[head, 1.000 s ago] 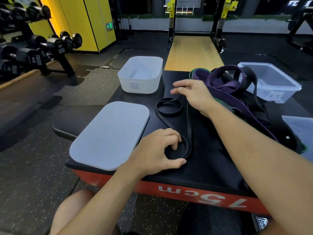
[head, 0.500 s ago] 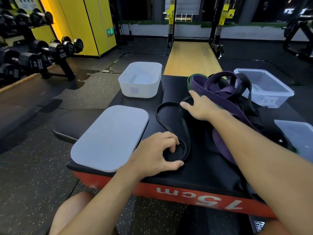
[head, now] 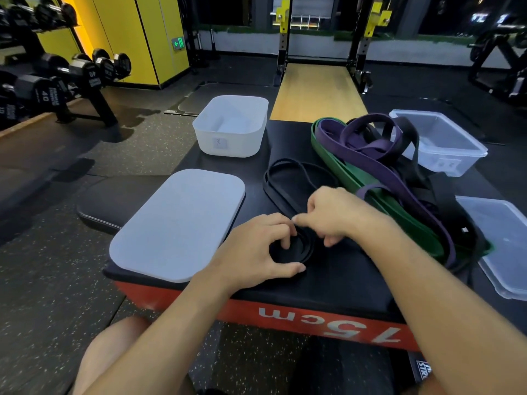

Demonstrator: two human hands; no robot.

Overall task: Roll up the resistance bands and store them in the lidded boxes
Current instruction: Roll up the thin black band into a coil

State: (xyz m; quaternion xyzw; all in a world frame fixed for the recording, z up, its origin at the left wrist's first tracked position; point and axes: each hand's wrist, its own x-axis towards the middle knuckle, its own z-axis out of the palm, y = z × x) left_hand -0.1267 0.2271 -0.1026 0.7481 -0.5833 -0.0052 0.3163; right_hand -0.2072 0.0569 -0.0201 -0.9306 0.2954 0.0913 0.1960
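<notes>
A thin black resistance band (head: pixel 281 183) lies on the black plyo box (head: pixel 328 280), partly coiled into a small roll near the front edge. My left hand (head: pixel 256 252) grips that roll, fingers curled round it. My right hand (head: pixel 333 215) pinches the band's loose strand just beside the roll. Behind them lies a heap of purple bands (head: pixel 370 146), a green band (head: pixel 350 172) and other black bands (head: pixel 445 201). An open white box (head: pixel 231 126) stands at the back left, its white lid (head: pixel 176 223) lying flat in front of it.
A clear plastic box (head: pixel 439 141) stands at the back right, and a clear lid (head: pixel 502 240) lies at the right edge. A dumbbell rack (head: pixel 57 75) stands to the left on the rubber floor. A squat rack (head: pixel 322 38) and wooden platform lie beyond the plyo box.
My right hand came back from the far loop of the black band to the roll beside my left hand. The far loop now lies wider and looser. My left hand stayed on the roll.
</notes>
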